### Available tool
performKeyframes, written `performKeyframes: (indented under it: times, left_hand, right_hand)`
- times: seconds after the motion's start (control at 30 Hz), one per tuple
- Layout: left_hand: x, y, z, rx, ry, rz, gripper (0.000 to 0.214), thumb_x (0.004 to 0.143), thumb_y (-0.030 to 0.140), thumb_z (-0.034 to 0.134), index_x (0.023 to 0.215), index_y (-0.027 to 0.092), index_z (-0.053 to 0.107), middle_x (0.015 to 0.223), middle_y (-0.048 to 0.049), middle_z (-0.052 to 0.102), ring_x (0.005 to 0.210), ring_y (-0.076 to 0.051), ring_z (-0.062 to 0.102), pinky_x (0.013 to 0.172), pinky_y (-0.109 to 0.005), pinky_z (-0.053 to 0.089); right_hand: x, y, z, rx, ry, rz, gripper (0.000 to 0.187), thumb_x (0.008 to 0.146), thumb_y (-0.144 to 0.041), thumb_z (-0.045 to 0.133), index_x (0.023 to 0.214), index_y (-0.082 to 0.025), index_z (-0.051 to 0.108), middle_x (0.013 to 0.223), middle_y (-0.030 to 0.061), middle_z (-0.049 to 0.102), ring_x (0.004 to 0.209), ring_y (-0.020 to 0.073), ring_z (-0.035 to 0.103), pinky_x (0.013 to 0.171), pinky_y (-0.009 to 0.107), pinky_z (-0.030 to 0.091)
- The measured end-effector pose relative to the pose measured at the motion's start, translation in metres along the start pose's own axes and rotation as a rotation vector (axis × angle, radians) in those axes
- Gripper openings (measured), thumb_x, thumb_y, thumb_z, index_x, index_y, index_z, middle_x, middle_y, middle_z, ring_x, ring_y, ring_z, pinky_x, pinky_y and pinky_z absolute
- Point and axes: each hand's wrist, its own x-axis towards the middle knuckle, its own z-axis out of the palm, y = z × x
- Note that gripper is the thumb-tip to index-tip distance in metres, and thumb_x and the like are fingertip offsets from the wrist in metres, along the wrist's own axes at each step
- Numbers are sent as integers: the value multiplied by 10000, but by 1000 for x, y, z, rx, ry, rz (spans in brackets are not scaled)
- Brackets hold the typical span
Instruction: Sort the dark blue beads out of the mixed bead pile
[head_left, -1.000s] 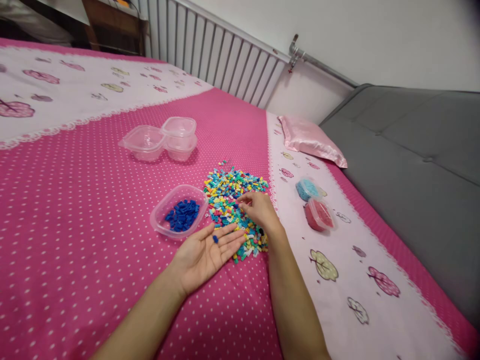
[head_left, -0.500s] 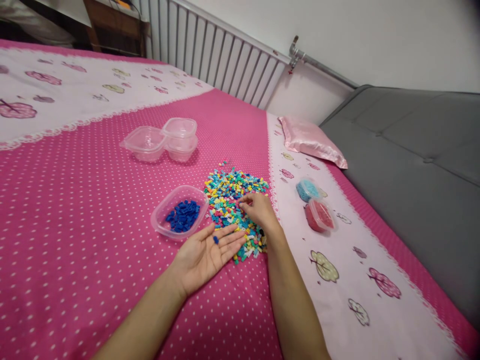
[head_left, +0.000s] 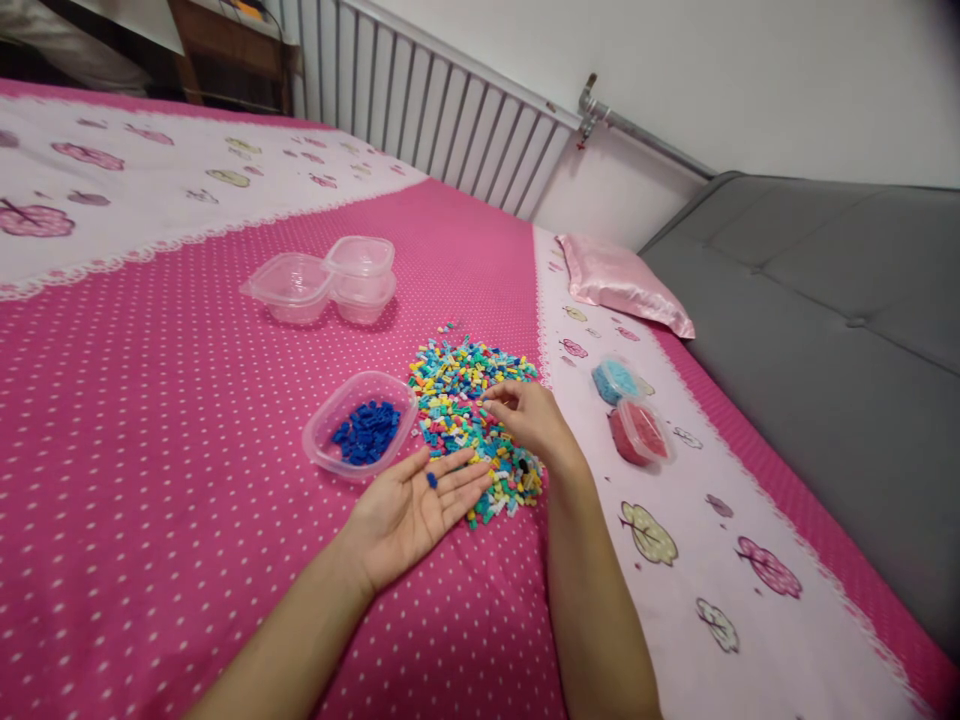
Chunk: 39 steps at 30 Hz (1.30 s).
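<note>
The pile of small coloured bricks (head_left: 469,365) lies on the pink dotted bedspread (head_left: 187,420), mixing yellow, white, green, pink, red and several blues. A few loose bricks (head_left: 445,328) sit just beyond its far edge.

Just left of the pile stands an open plastic tub (head_left: 318,443), upright, with dark blue bricks (head_left: 367,433) heaped on its bottom and bare plastic around them.

At the pile's near left edge, the left hand (head_left: 412,515) lies palm up, its fingers stretched nearly flat and slightly spread, and a bit of dark blue (head_left: 432,480) rests on them. The right hand (head_left: 529,418) reaches over the pile's right side, palm down, thumb and first finger narrowed almost to a pinch; whether a brick is between them cannot be told.

Beyond the pile and to its left are more clear tubs: a single one (head_left: 296,288) and, touching its right side, a stack (head_left: 362,282); pink shows through their plastic.

Well to the right of the pile, on the white printed band of the bedspread, two filled tubs stand together: the farther tub (head_left: 625,374) holds light blue pieces (head_left: 610,383), the nearer tub (head_left: 654,430) red ones (head_left: 627,440).
</note>
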Motion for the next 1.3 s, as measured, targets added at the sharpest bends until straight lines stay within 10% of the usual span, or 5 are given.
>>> performKeyframes:
  times: [0.33,0.67,1.03,1.3]
  left_hand:
    - [-2,-1,3,34,14,23,379,957,269,303,1180,16,474,999,-207,669,1027,-274,641,912,-348,500]
    - [-2,-2,4,5,-36,48,303,953,224,293,987,53,540,838,-163,701,872,-223,692,903,-349,506]
    - [-2,1,3,31,15,-4,407,959,275,305,1213,2,470,1063,-235,649,1047,-290,628,850,-318,535]
    - [-7,-2,6,166,38,-35,270,927,156,361,952,21,593,771,-165,699,633,-164,686,577,-198,544]
  right_hand:
    - [-20,-28,-16,161,-470,-325,149,791,-229,604,874,-162,709,813,23,708,694,108,607,638,222,433]
    - [-30,-44,-25,165,-536,-371,185,833,-269,581,941,-194,711,883,12,713,763,110,612,678,212,446]
    - [-24,-33,-19,149,-254,-254,180,806,-218,598,952,-189,700,897,15,717,775,111,626,666,210,441]
    - [-12,-17,-6,-24,-136,-147,185,773,-127,592,897,-187,716,795,12,716,686,114,610,680,236,444]
